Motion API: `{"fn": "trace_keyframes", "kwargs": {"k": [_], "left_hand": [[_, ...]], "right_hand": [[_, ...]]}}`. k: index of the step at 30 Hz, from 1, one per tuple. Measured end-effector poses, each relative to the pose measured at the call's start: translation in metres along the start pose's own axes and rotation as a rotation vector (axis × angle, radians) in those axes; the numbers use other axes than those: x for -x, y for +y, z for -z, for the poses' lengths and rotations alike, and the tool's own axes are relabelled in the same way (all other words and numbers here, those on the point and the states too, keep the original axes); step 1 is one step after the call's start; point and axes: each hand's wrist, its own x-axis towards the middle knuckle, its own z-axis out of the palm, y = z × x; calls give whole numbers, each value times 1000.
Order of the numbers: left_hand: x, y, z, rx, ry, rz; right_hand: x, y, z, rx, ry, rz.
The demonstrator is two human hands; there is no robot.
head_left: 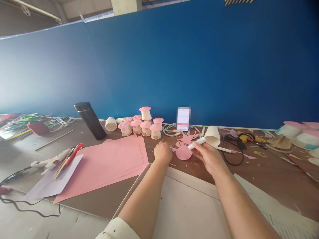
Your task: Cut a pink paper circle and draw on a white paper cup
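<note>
My right hand (208,156) holds a short white tube (196,143) between thumb and fingers, tilted over the pink paper pieces; its exact kind is unclear. My left hand (163,153) is curled closed beside those pieces, and its fingertips are hidden from me. Between the hands lies a rounded pink paper cutout (183,153), with torn-edged pink scraps (186,137) behind it. Just beyond my right hand, a white paper cup (212,135) rests tipped over. To the left of the hands stand several small cup houses (156,132) with pink paper roofs.
Pink sheets (109,162) cover the left side, with a glue gun (51,161) and a red utility knife (72,154) nearby. A black bottle (91,121) stands tilted in view. A pale board (191,202) lies under my forearms. Cables and scraps clutter the right; a blue partition (159,63) rises behind.
</note>
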Motion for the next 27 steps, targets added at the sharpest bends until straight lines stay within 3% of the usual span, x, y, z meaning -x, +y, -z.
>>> {"fn": "trace_keyframes", "kwargs": {"k": [3, 6, 9, 13, 20, 27], "left_hand": [[3, 4, 4, -6, 60, -21], [6, 9, 4, 70, 113, -217], [9, 16, 2, 102, -23, -421], [13, 24, 5, -43, -213, -435], [17, 28, 17, -40, -279, -407], [10, 19, 10, 187, -264, -279]], "right_hand": [[-1, -1, 1, 9, 38, -32], [-2, 0, 2, 44, 52, -66], [-1, 0, 1, 43, 24, -70], [0, 4, -4, 52, -47, -16], [-4, 21, -11, 181, -90, 86], [-2, 16, -17, -169, -40, -74]]}}
